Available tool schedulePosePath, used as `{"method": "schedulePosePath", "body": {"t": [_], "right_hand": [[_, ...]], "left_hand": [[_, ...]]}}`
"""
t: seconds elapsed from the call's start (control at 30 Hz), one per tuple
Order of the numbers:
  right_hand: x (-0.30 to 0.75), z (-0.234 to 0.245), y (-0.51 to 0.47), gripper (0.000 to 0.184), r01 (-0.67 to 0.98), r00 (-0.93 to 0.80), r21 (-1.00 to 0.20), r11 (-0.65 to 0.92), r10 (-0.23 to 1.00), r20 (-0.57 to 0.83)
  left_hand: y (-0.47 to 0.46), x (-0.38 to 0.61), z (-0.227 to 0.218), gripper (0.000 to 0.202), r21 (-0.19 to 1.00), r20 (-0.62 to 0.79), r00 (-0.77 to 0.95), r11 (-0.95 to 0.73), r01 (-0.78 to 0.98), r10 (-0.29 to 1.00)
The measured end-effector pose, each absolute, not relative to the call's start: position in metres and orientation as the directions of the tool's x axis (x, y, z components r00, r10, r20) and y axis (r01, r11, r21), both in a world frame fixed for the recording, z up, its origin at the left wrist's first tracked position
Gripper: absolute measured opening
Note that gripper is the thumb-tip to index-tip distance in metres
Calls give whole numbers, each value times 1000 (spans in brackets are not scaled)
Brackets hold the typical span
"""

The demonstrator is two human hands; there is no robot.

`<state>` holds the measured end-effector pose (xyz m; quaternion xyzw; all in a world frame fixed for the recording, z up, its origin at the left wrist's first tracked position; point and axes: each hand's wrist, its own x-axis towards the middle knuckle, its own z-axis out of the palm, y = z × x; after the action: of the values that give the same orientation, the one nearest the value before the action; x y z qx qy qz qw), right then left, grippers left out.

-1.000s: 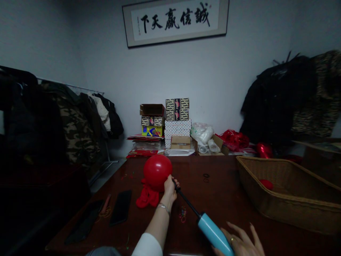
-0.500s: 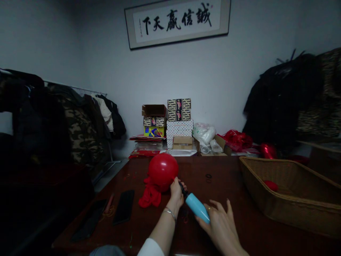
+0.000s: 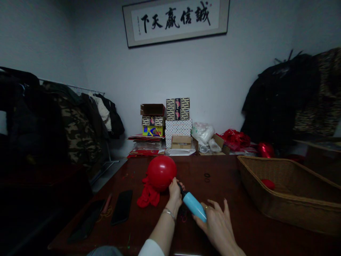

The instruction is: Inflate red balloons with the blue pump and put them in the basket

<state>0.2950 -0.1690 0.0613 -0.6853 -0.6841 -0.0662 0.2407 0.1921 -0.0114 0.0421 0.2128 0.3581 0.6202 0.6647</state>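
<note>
A round, inflated red balloon point(image 3: 162, 172) rests over the dark wooden table near its middle. My left hand point(image 3: 175, 192) is closed at the balloon's neck, where the black end of a hand pump meets it; the exact joint is hidden by the fingers. From there the pump's light blue barrel point(image 3: 195, 206) slants down to the right. Thumb and forefinger of my right hand point(image 3: 217, 222) close around the barrel's lower end, while its other fingers stick out. Several limp red balloons point(image 3: 148, 195) lie in a heap just left of the inflated one.
A wicker basket point(image 3: 293, 209) with a small red item point(image 3: 268, 184) inside stands at the right. Left of my arms lie a black phone point(image 3: 122, 207) and a dark flat object point(image 3: 86, 220). Two dark rings point(image 3: 207, 177) lie beyond the pump. Stacked boxes point(image 3: 178, 131) line the back.
The whole view has shifted slightly. The inflated balloon has dipped a little, at about the same size. Both hands keep their hold, with little change in the pump between them.
</note>
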Motion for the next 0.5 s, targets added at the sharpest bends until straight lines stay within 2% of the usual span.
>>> {"method": "schedulePosePath", "body": {"t": [0.23, 0.5], "right_hand": [[308, 50, -187, 40, 973, 30, -215, 80, 885, 464], [358, 12, -217, 52, 956, -20, -265, 130, 925, 380]], "left_hand": [[-6, 185, 52, 25, 729, -169, -25, 108, -676, 985], [3, 170, 64, 22, 722, -184, -34, 112, -683, 982]]}}
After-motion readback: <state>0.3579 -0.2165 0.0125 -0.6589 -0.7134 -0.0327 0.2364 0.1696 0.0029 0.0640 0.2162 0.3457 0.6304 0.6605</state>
